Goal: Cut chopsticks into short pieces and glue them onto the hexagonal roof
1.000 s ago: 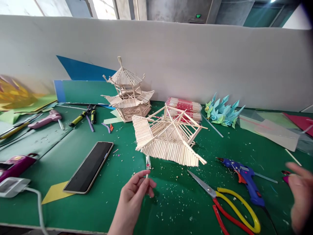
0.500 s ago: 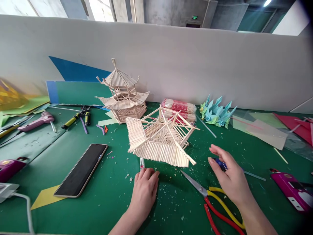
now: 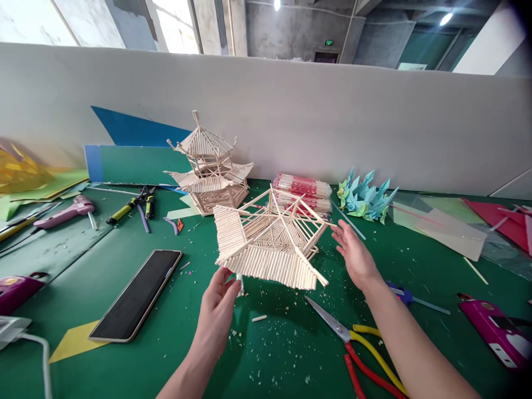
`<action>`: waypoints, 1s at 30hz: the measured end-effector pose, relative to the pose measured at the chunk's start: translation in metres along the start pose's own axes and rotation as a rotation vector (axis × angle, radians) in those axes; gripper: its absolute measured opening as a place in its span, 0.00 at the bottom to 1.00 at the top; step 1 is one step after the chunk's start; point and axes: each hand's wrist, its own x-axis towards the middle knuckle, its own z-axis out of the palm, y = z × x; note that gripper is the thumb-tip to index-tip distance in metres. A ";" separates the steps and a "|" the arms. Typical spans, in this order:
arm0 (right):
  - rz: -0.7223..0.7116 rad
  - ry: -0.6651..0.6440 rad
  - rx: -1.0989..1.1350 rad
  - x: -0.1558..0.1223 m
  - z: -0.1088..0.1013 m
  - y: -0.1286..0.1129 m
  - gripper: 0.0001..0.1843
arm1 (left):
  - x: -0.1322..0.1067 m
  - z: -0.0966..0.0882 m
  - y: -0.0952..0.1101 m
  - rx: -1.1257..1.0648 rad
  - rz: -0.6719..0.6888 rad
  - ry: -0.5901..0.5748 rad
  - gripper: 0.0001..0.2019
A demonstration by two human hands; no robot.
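The stick pavilion model (image 3: 272, 244), built of pale wooden sticks with two sides of its roof covered and the rest bare frame, stands in front of me. At its front left corner is my left hand (image 3: 216, 302), thumb apart from the fingers, fingertips at or just under the roof edge; contact is unclear. My right hand (image 3: 353, 252) is open by the right corner, fingers spread close to a stick end. A short cut stick (image 3: 259, 318) lies in front of the model. Scissors (image 3: 338, 330) with red and yellow handles lie beneath my right forearm.
Behind stand a tiered stick pagoda (image 3: 210, 172), packs of sticks (image 3: 301, 188) and a blue paper flower (image 3: 366, 197). Leftward lie a phone (image 3: 139, 293), a pink glue gun (image 3: 68, 213) and pliers (image 3: 128, 208). A blue-handled tool (image 3: 401, 293) and a magenta device (image 3: 494, 327) are rightward.
My left hand has lifted off the table and moved left to the model's front corner. My right hand has moved up and inward to its right corner. The short stick now shows.
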 end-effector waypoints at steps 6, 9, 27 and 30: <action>0.065 -0.033 0.096 0.012 0.012 0.006 0.33 | 0.013 0.012 0.004 -0.222 -0.029 -0.020 0.22; 0.089 -0.057 0.128 0.013 0.016 0.007 0.32 | 0.016 0.014 0.000 -0.265 -0.036 -0.037 0.21; 0.098 -0.097 0.170 0.020 0.023 0.019 0.30 | 0.018 0.014 -0.004 -0.276 -0.047 0.000 0.18; 0.094 -0.102 0.172 0.019 0.023 0.018 0.30 | 0.018 0.013 -0.004 -0.261 -0.056 0.011 0.18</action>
